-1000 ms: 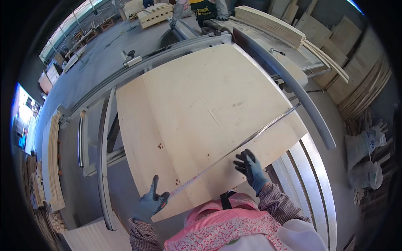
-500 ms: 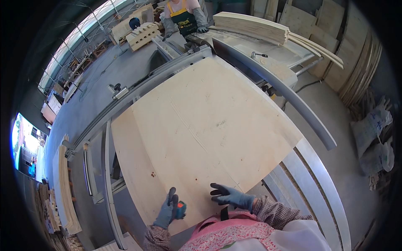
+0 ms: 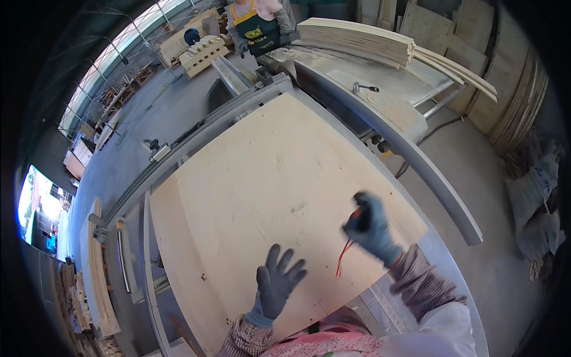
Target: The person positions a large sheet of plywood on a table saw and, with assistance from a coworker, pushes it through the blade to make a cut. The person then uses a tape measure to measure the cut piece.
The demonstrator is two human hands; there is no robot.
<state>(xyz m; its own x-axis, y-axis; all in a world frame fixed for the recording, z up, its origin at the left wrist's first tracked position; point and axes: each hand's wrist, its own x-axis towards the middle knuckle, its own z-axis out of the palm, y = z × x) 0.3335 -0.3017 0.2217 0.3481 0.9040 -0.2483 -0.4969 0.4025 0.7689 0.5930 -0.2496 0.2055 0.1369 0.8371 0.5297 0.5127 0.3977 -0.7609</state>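
A wide pale plywood sheet (image 3: 250, 196) lies on the sliding table of a saw in front of me. Both of my hands wear grey-blue gloves with dark palms. My left hand (image 3: 278, 285) is over the sheet's near edge, fingers spread and nothing in it. Farther right, my right hand (image 3: 370, 226) is raised over the sheet, slightly blurred, its fingers closed round a small tape measure (image 3: 356, 214). Only a bit of its orange-red side shows; the glove hides the rest. A red cord (image 3: 341, 259) dangles from it over the wood.
A metal fence rail (image 3: 416, 160) runs along the sheet's right. Beyond it is a side table with a clamp lever (image 3: 364, 88) and stacked boards (image 3: 357, 40). A co-worker in a dark green apron (image 3: 259, 33) stands at the far end. White sacks (image 3: 535, 202) lie at right.
The tape measure has passed from my left hand to my right. My right hand has moved up and right; my left has opened and moved right. The co-worker's arms have shifted.
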